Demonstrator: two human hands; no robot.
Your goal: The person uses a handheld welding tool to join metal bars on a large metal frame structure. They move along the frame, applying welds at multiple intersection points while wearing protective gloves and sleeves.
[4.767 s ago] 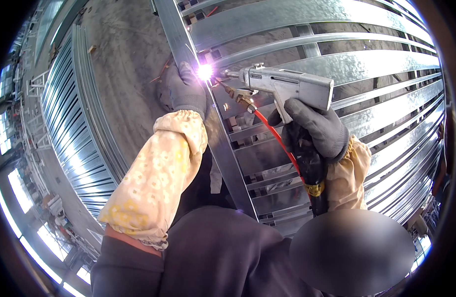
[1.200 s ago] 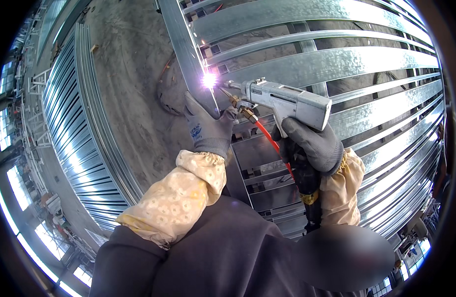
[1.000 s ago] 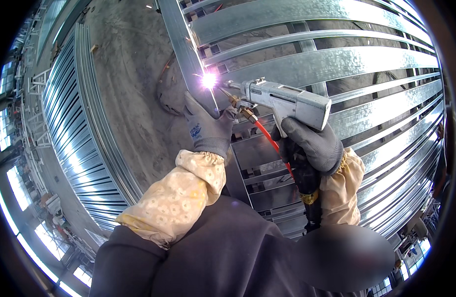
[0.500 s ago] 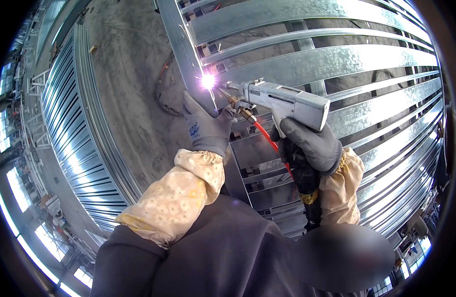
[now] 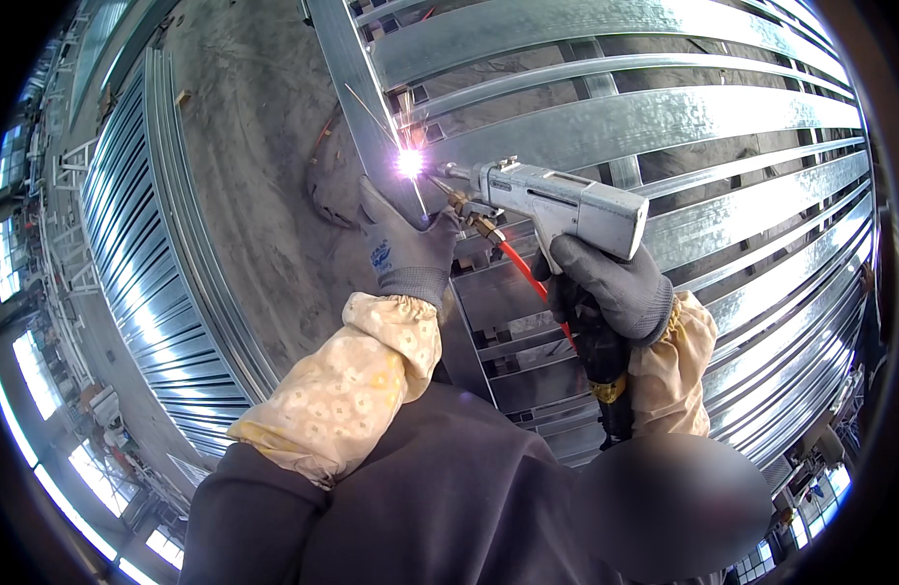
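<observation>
The person's right hand (image 5: 620, 292), in a gray glove, is curled tight around the handle of a silver torch (image 5: 566, 200). I cannot see if a finger is pressing anything. The torch points left, and at its tip is a very bright spark (image 5: 410, 163) with little streaks flying up. The spark sits on the edge of a long metal beam (image 5: 347, 58), where the flat metal slats (image 5: 625, 117) reach it. So the step in hand looks like joining metal with heat. The glow hides whether the tip touches the metal. A thin metal tube on the end of a red hose (image 5: 524, 265) points at the spark too. The left hand (image 5: 407, 249), also gloved, is spread over the beam just below the spark, with the thumb on one side and the fingers on the other. I cannot tell if it is squeezing. I think the next move calls for a steady right hand, a slow slide along the edge, and left fingers well away from the hot spot.
</observation>
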